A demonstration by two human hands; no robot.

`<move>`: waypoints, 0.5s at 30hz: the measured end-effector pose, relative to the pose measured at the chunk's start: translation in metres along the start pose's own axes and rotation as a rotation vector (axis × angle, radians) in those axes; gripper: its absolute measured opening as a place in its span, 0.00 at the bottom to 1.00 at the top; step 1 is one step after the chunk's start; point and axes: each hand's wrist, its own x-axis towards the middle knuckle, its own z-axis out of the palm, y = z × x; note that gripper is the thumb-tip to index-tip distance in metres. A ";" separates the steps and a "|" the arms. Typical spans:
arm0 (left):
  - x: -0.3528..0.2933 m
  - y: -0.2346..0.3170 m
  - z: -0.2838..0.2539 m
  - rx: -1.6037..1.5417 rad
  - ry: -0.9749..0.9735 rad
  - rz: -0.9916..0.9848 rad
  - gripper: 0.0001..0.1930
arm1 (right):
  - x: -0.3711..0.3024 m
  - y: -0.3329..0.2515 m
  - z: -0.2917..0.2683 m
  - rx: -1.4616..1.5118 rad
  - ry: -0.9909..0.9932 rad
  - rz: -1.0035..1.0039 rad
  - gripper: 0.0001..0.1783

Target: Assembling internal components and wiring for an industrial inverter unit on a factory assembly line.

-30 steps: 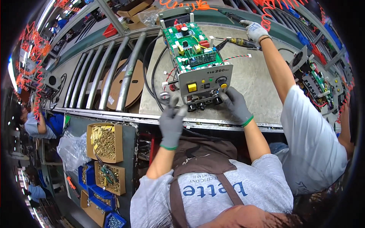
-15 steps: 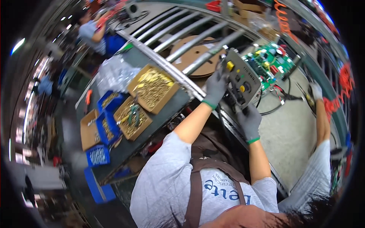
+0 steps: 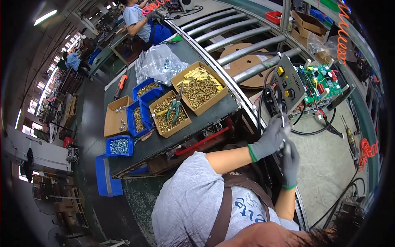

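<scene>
Holding a thin metal rod-like tool (image 3: 283,123) between both gloved hands, just below the grey control panel (image 3: 290,83). Panel sits at 12 o'clock from my hands, tilted, its long axis running roughly 11 to 5; the green circuit board (image 3: 321,84) lies behind it at 1 o'clock. My left hand (image 3: 269,140) is nearer the panel, fingers curled around the tool's shaft, forearm coming in from 8 o'clock. My right hand (image 3: 290,162) sits just under it at 5 o'clock, fingers closed, apparently gripping the tool's lower end; exact pinch is hidden.
</scene>
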 end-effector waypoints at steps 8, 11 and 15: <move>0.097 0.137 -0.260 0.753 0.581 0.470 0.13 | -0.065 -0.004 -0.138 -0.425 0.086 0.342 0.17; 0.142 0.132 -0.401 1.481 0.684 0.092 0.15 | -0.067 0.035 -0.191 -0.814 0.129 0.063 0.17; 0.194 0.056 -0.470 1.624 0.097 -0.400 0.23 | -0.048 0.038 -0.209 -1.132 0.222 0.237 0.17</move>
